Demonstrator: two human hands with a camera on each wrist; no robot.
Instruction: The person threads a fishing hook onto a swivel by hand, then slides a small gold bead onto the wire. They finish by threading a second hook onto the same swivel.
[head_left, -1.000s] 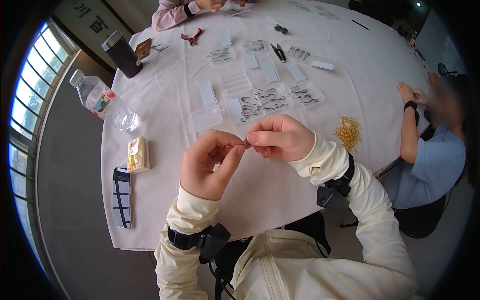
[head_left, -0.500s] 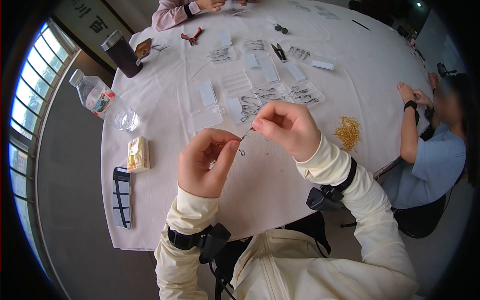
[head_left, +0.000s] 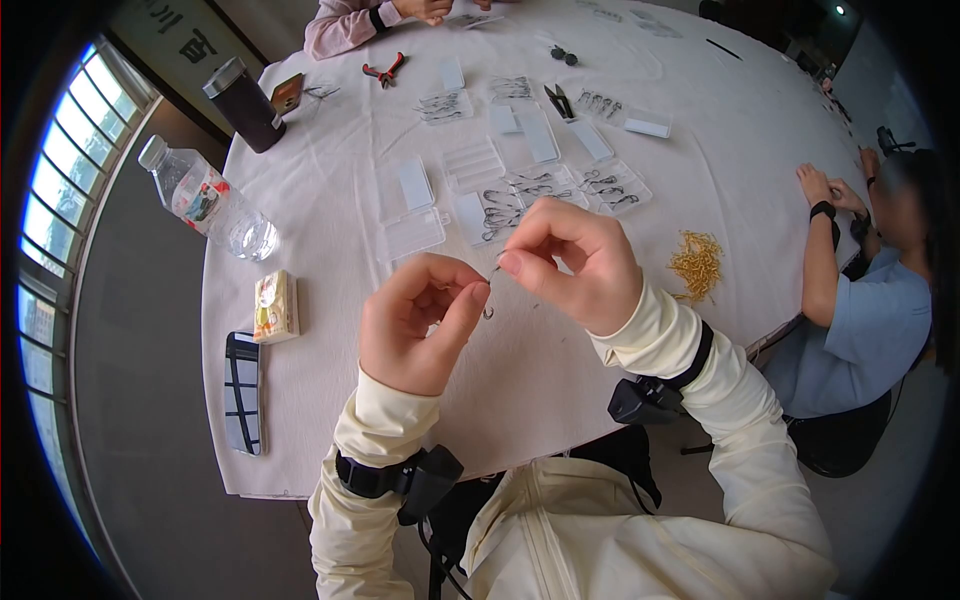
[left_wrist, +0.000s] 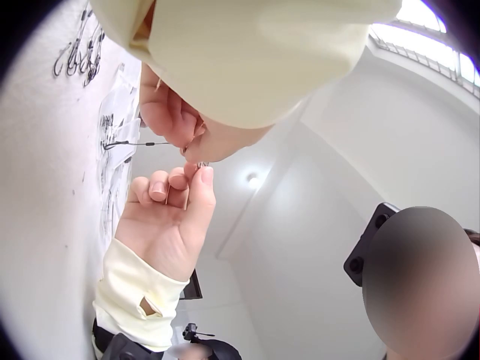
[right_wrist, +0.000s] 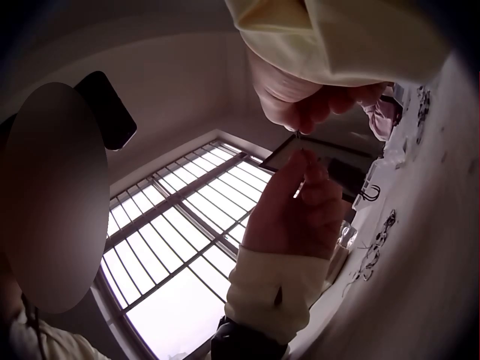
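Observation:
Above the near side of the table, my left hand (head_left: 412, 325) pinches a small fishhook rig between thumb and forefinger. The bend of a dark fishhook (head_left: 488, 313) hangs out below its fingertips. My right hand (head_left: 578, 265) is close by at the upper right, its thumb and forefinger pinching the thin end of the same rig. In the left wrist view a thin dark line (left_wrist: 136, 143) runs out from the left fingers. The right wrist view shows a dark hook (right_wrist: 370, 193) sticking out beside the left hand. The fingertips hide the join.
Clear plastic boxes (head_left: 415, 236) with hooks lie beyond the hands, and a gold heap of small pieces (head_left: 695, 266) at right. A bottle (head_left: 215, 205), tissue pack (head_left: 275, 308) and phone (head_left: 243, 393) line the left. Pliers (head_left: 384, 71) lie farther back. Other people sit around the table.
A second ago the fingertips of both hands met. The right hand drew up and right, exposing the hook and a short line, then came slightly back toward the left hand.

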